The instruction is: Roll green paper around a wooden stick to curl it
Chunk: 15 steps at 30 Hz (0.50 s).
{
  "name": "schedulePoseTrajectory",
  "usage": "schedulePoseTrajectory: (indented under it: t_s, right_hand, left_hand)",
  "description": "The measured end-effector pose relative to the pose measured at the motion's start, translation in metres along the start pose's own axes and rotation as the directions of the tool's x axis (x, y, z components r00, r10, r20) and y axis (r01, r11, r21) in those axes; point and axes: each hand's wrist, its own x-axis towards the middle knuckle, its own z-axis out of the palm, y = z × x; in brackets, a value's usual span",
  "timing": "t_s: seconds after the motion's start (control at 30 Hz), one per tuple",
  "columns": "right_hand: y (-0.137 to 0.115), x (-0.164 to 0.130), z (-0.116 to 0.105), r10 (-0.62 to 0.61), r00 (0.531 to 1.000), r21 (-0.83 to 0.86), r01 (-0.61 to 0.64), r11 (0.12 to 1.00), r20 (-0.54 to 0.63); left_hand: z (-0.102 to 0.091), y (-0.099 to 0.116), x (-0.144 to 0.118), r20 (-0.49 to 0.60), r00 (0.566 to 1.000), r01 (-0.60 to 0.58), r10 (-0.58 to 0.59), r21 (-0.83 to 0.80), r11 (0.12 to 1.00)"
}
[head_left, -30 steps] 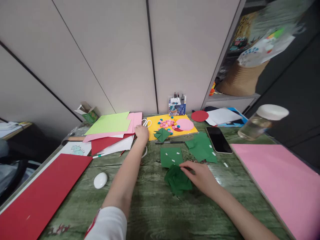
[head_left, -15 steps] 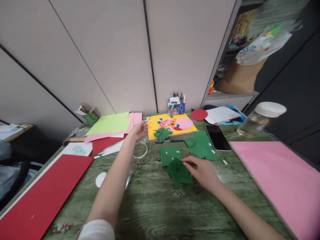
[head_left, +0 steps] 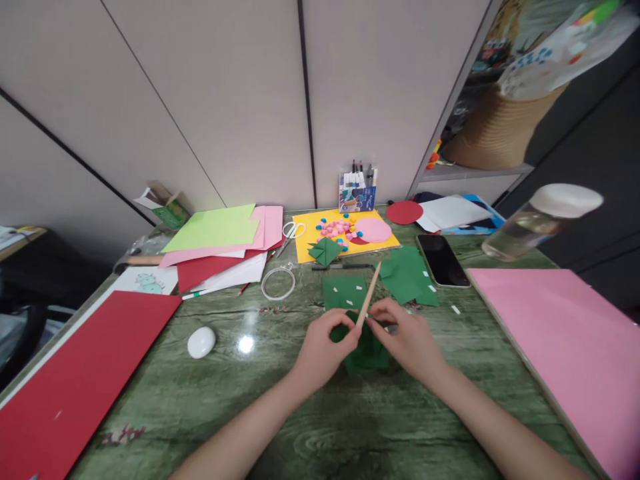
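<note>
My left hand (head_left: 323, 347) and my right hand (head_left: 407, 339) meet over a folded dark green paper piece (head_left: 367, 353) on the green table (head_left: 310, 427). A thin wooden stick (head_left: 369, 299) rises between them, pinched at its lower end by the fingers of both hands. Its tip points up and away, over a flat green paper square (head_left: 341, 292). More green paper pieces (head_left: 407, 275) lie just beyond my right hand.
White-handled scissors (head_left: 290, 233), a clear tape ring (head_left: 278, 282) and stacked coloured papers (head_left: 220, 240) lie at the back left. A yellow sheet with beads (head_left: 345, 235), a phone (head_left: 443, 260), a jar (head_left: 535, 223), a pink sheet (head_left: 560, 347), a red sheet (head_left: 75, 373) and a white oval object (head_left: 201, 341) surround the hands.
My left hand has come back from the scissors at the far left to the green paper piece. A wooden stick now stands between both hands. The view has tilted slightly.
</note>
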Motion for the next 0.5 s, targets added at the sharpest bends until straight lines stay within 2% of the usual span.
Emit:
schedulePoseTrajectory:
  t_s: [0.1,0.2,0.27,0.37,0.43,0.5]
  right_hand:
    - [-0.005,-0.005,0.004,0.037,0.999,0.046,-0.039,0.998,0.038]
    - [-0.009,-0.006,0.004,0.11,0.989,0.165,-0.126,0.978,0.101]
    - [-0.009,-0.004,0.001,0.171,0.974,0.277,-0.206,0.938,0.146]
    - [-0.005,0.003,-0.003,0.233,0.943,0.462,-0.32,0.827,0.237]
    - [-0.003,0.007,-0.004,0.23,0.926,0.526,-0.362,0.769,0.301]
    - [-0.003,0.008,-0.002,0.203,0.919,0.529,-0.364,0.767,0.338]
  left_hand:
    - [0.001,-0.009,0.0,-0.037,0.999,-0.027,0.027,0.027,0.999]
    - [-0.001,-0.014,-0.001,-0.048,0.999,-0.007,0.009,0.049,0.999]
    - [-0.002,-0.015,-0.002,-0.036,0.999,0.009,-0.006,0.071,0.997]
    - [-0.003,-0.014,-0.004,-0.016,1.0,-0.008,0.01,0.101,0.995]
    - [-0.003,-0.012,-0.005,0.007,1.0,-0.029,0.028,0.12,0.992]
    - [-0.002,-0.01,-0.007,0.044,0.998,-0.047,0.042,0.13,0.99]
